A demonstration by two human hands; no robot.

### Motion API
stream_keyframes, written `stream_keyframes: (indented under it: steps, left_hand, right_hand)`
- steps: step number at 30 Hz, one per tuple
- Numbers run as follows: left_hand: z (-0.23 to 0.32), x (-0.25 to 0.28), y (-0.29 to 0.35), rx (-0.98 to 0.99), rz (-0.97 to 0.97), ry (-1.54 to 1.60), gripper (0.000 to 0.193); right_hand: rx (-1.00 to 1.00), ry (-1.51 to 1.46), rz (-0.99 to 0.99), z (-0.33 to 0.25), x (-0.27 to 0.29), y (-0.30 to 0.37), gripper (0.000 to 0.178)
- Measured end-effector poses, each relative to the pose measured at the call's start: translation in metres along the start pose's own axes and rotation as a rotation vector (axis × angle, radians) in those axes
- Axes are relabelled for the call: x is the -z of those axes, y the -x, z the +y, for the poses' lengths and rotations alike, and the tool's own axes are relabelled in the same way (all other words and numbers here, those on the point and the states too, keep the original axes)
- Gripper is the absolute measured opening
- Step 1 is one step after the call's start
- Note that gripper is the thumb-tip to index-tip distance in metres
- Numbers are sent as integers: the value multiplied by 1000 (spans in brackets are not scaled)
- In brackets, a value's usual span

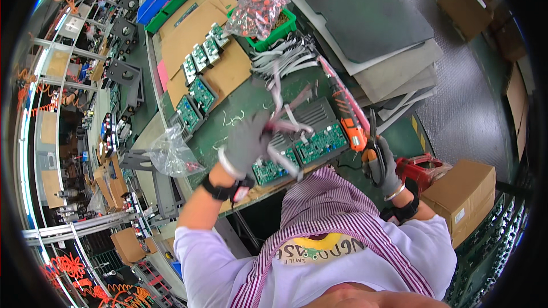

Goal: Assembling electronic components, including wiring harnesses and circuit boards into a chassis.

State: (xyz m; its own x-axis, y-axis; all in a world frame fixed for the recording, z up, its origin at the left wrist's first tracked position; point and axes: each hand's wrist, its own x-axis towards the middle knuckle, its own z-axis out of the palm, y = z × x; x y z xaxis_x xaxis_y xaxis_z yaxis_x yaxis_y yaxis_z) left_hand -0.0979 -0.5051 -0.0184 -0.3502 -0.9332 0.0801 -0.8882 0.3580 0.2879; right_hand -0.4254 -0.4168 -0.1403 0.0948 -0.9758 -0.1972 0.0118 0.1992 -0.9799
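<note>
- My left hand [246, 141], in a grey glove, is over the near edge of the green bench [245, 88]. Its fingers look curled in on some grey flat cables [281, 125], though blur hides the exact grip; I'd guess I pinch them there to keep the loose ends together.
- My right hand [383, 165], also gloved, is wrapped around a black hand tool [372, 147], fingers closed on its handles and tip pointing up. It sits just off the near right corner, probably so the tool is handy yet clear of the cables.
- Two green circuit boards [322, 144] lie side by side along the near edge, against a dark grey ribbed housing [313, 114]; the cables cross the left one. That spot likely spares me reaching.
- The spare cable bundle [283, 60] lies toward the right edge, fanned out, I think, so single strips come away easily.
- Beside the right edge slants an orange-handled tool [355, 134], its handle end near my right hand, presumably for quick pick-up.
- Toward the far end, small white-framed boards [200, 57] stand in a row on cardboard [236, 67], perhaps as padding, and a clear bag of orange-red parts [258, 12] rests on a green bin [279, 33].
</note>
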Motion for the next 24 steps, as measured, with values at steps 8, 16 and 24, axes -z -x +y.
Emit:
stream_keyframes:
  steps: [8, 16, 24]
  left_hand:
    - [-80, -101, -154, 162, -182, -460, 40]
    - [-104, -90, -111, 39, 437, -249, 42]
    - [-94, -26, 168, 728, 393, -39, 16]
  right_hand:
    - [-136, -100, 166, -23, 7, 8, 51]
    - [-93, -61, 184, -31, -3, -6, 44]
    - [-231, -223, -342, -56, -103, -21, 36]
